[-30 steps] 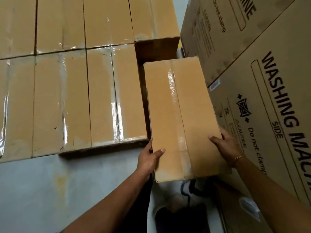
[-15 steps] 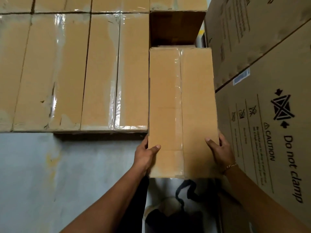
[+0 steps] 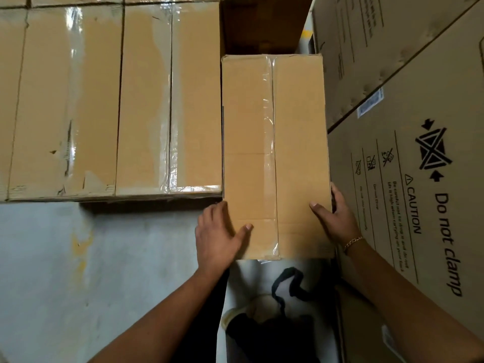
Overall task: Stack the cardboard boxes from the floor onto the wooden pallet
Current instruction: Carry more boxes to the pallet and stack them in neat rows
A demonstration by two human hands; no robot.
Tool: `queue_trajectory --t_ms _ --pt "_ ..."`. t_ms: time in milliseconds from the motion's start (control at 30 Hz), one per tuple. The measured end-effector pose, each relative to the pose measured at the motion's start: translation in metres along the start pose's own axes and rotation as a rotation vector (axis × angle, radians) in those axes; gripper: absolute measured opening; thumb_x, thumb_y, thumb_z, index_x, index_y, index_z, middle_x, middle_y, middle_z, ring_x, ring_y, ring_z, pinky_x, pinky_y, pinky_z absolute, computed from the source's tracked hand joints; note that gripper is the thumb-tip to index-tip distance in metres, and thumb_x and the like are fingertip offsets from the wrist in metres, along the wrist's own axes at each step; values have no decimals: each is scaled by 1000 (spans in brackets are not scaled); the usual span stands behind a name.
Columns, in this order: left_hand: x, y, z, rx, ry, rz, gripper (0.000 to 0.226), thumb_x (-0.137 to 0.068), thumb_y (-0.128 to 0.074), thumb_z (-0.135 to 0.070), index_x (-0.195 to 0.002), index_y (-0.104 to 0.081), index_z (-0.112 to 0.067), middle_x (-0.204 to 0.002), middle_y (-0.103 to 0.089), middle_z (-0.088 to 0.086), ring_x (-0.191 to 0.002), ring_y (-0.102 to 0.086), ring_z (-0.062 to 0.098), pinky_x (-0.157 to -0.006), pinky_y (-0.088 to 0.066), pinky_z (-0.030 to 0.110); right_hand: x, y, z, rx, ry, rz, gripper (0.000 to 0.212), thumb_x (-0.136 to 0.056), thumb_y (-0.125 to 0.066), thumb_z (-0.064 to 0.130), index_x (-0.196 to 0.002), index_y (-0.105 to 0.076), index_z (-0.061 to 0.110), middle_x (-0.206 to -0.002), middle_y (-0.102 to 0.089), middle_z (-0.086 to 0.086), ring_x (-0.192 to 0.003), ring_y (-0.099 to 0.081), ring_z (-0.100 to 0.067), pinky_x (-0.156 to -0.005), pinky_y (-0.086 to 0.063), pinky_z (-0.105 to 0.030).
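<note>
1. Cardboard box (image 3: 275, 153) is sitting in the narrow slot between the stacked boxes (image 3: 104, 100) on its left and the big printed carton (image 3: 419, 113) on its right. The pallet itself is not showing.
2. Left hand (image 3: 217, 237) is gripping the near left edge, with its thumb lying over the top and its fingers going down the side.
3. Right hand (image 3: 337, 218) is gripping the near right edge in the same way, its fingers squeezing in beside the carton.
4. Holding the near end is probably letting the person steer the box lengthwise, since neither side is offering room.
5. The near end is sticking out past the stack's front edge, over the floor (image 3: 78, 284). A little room is remaining ahead, before the taller box (image 3: 262, 24) behind.
</note>
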State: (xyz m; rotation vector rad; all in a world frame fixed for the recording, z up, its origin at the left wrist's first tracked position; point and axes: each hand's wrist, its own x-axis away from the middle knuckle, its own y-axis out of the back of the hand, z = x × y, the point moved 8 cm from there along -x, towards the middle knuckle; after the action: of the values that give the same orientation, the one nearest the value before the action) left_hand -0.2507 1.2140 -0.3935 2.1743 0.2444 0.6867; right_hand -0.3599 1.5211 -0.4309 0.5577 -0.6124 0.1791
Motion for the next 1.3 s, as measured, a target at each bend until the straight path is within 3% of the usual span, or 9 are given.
queue_trajectory --t_ms 100,167,233,400,567,767,933,1033,1300 --pt "13 -15 -12 -311 -251 180 129 -67 -55 -96 -163 -16 -19 -171 -8 6 -155 -9 25 -122 -19 49 11 2 -4 152 -13 65 109 -82 -81 50 -164 -12 29 -164 -35 -9 -146 -40 -29 -117 -38 -50" --pt "16 -26 -7 -479 -347 267 147 -61 -46 -104 -165 5 -14 -172 19 9 -158 16 26 -127 -5 53 23 3 -8 257 -34 124 129 -65 -81 70 -163 -4 36 -164 -35 -8 -144 -43 -31 -113 -42 -54" --pt "12 -29 1 -574 -389 276 155 -56 -42 -107 -163 11 -9 -169 28 12 -156 25 28 -127 -3 58 33 3 -11 312 -42 178 140 -56 -85 73 -162 1 38 -165 -34 -6 -144 -43 -32 -113 -43 -55" --pt "5 -27 10 -645 -356 277 162 -51 -39 -110 -163 5 -2 -169 23 19 -157 21 34 -126 2 58 50 -3 -24 392 -10 309 161 -51 -101 43 -161 15 29 -169 -22 -7 -152 -29 -28 -116 -31 -38" --pt "4 -25 12 -636 -302 281 165 -49 -36 -112 -161 14 -3 -168 28 18 -155 28 32 -125 9 58 49 -4 -27 491 3 319 164 -53 -100 45 -155 27 40 -169 -21 -9 -151 -31 -33 -116 -39 -51" --pt "-1 -23 12 -626 -310 250 162 -51 -34 -112 -163 -1 0 -171 13 18 -159 13 33 -124 1 60 42 -3 -22 485 37 304 160 -54 -99 46 -143 33 55 -168 -24 -10 -149 -34 -33 -115 -41 -52" --pt "-18 -15 5 -617 -283 222 161 -52 -38 -110 -163 5 -2 -171 16 16 -159 15 32 -125 2 60 22 0 -9 508 21 295 161 -56 -99 44 -154 29 43 -165 -30 -13 -144 -41 -36 -110 -45 -48" --pt "-33 -10 0 -617 -264 216 161 -51 -37 -110 -163 9 -4 -171 20 15 -157 21 29 -126 1 59 10 1 3 515 31 299 163 -54 -98 49 -151 32 47 -162 -37 -15 -137 -49 -38 -106 -49 -50" --pt "-66 2 -10 -573 -266 168 162 -51 -39 -110 -163 9 -4 -171 19 16 -157 22 29 -123 18 48 -20 4 24 526 42 297 163 -46 -94 64 -149 31 51 -158 -43 -16 -131 -55 -39 -106 -49 -52"
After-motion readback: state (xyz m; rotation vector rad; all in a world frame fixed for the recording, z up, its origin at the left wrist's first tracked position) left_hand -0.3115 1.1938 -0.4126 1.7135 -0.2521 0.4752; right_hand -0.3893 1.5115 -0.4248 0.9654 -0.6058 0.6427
